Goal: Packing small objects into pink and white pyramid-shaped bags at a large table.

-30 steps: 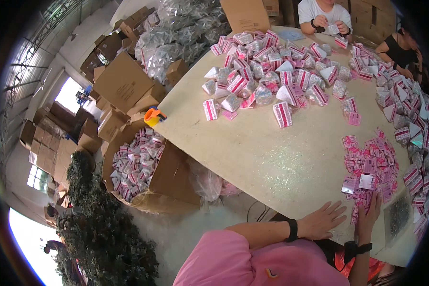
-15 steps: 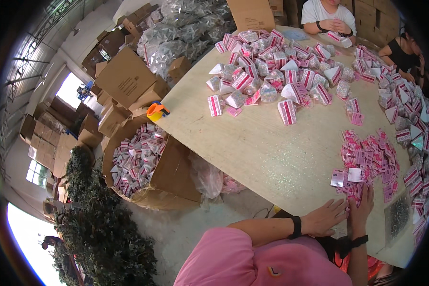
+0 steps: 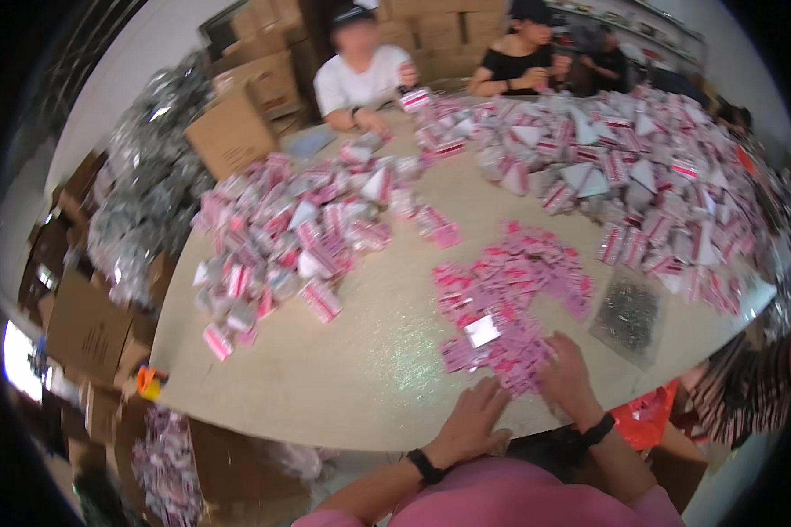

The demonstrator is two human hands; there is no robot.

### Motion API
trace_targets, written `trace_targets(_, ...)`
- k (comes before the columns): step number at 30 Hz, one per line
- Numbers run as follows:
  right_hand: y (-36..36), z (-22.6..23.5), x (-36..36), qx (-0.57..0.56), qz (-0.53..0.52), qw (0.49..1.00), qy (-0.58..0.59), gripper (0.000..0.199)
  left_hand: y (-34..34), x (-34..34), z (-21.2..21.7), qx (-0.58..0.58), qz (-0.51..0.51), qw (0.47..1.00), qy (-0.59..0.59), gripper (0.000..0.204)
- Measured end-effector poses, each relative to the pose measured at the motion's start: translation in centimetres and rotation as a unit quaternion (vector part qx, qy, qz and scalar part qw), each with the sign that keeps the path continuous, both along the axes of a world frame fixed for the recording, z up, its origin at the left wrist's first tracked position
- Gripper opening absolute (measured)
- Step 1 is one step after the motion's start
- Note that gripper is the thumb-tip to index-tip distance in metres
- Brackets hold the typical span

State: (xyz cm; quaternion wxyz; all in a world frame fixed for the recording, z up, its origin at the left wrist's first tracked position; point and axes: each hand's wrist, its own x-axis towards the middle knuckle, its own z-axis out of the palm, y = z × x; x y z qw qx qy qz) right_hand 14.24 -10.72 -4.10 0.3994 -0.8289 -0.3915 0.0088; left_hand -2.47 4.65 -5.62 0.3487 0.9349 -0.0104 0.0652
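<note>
A pile of small pink cards (image 3: 523,277) is spread on the table before me, one pale blank-looking card (image 3: 482,331) on top. My left hand (image 3: 473,420) lies low over the near table edge, fingers stretched toward the pile's near side and nothing held. At the pile's near right edge, my right hand (image 3: 568,376) touches the cards with its fingers extended. Beyond, on the left, is a heap of clear bags (image 3: 316,233) with pink-and-white labels. To the right of the cards lies a clear flat bag (image 3: 628,318) of small dark pieces.
A larger heap of labelled bags (image 3: 650,167) covers the table's right side. Two people (image 3: 360,79) sit across the table, one holding a labelled bag. An orange tape dispenser (image 3: 149,382) sits at the left edge. A carton (image 3: 228,474) stands below, beside a box of bags.
My view has swung to the right, bringing more of the people and the right heap in. The left hand has drawn apart from the right wrist; the right hand stays at the cards.
</note>
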Motion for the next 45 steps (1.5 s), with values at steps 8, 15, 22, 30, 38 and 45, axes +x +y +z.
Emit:
trace_targets(8, -4.4, 0.0, -0.1, 0.081, -0.067, 0.993, 0.055, 0.031, 3.0, 2.9, 2.3, 0.007, 0.023, 0.993, -0.116, 0.066)
trace_targets(15, -5.9, -3.7, -0.3, 0.09, -0.106, 0.989, -0.04, 0.028, 9.3, 8.1, 2.2, 0.034, 0.165, 0.979, -0.118, 0.071)
trace_targets(22, -6.1, -2.8, 0.0, 0.071, -0.091, 0.991, -0.066, 0.024, 13.9, 13.9, -1.6, -0.107, 0.241, 0.959, -0.106, 0.074)
trace_targets(30, -6.2, -2.6, 0.3, 0.068, -0.088, 0.991, -0.067, 0.022, 9.8, 18.7, -0.2, -0.172, 0.163, 0.971, -0.008, 0.075)
trace_targets(38, -6.6, -3.0, 0.0, 0.079, -0.107, 0.988, -0.084, 0.019, 12.2, 19.5, -2.7, -0.36, 0.123, 0.924, 0.047, 0.064)
trace_targets(45, -7.2, -2.7, -0.3, 0.06, -0.101, 0.99, -0.079, 0.02, 11.0, 15.3, -1.5, -0.311, 0.163, 0.935, 0.049, 0.071)
